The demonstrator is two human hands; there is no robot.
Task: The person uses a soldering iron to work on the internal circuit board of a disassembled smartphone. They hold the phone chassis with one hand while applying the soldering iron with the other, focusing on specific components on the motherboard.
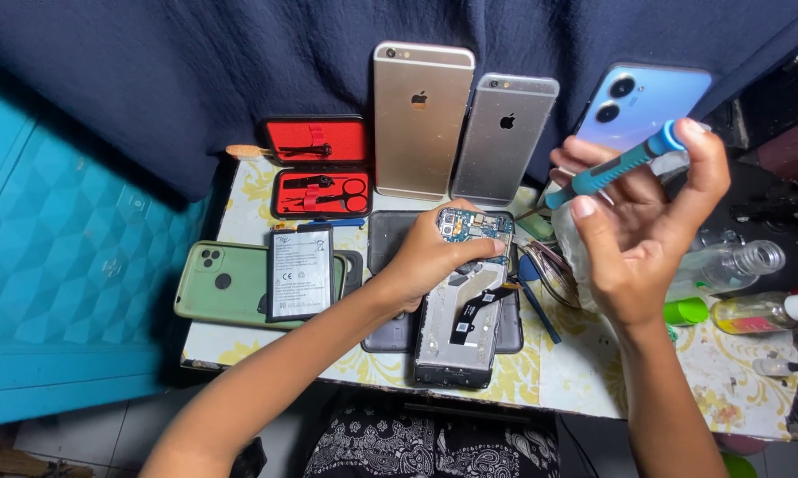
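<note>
An opened phone [459, 332] lies back-up on a dark mat [387, 237] at the table's middle, its circuit board and a black flex cable exposed. My left hand [434, 257] rests on its upper part, fingers curled over the board. My right hand [643, 226] is raised above the table to the right, palm toward me. It holds a blue screwdriver [613, 165] with a grey grip, pinched between thumb and fingertips and angled up to the right.
A green phone [222, 283] with a loose battery [300, 272] on it lies at left. An open red tool case [319, 168] sits behind. A gold phone [419, 119], a silver phone [503, 137] and a light blue phone [643, 102] lean on dark cloth. Clear bottles [736, 265] stand at right.
</note>
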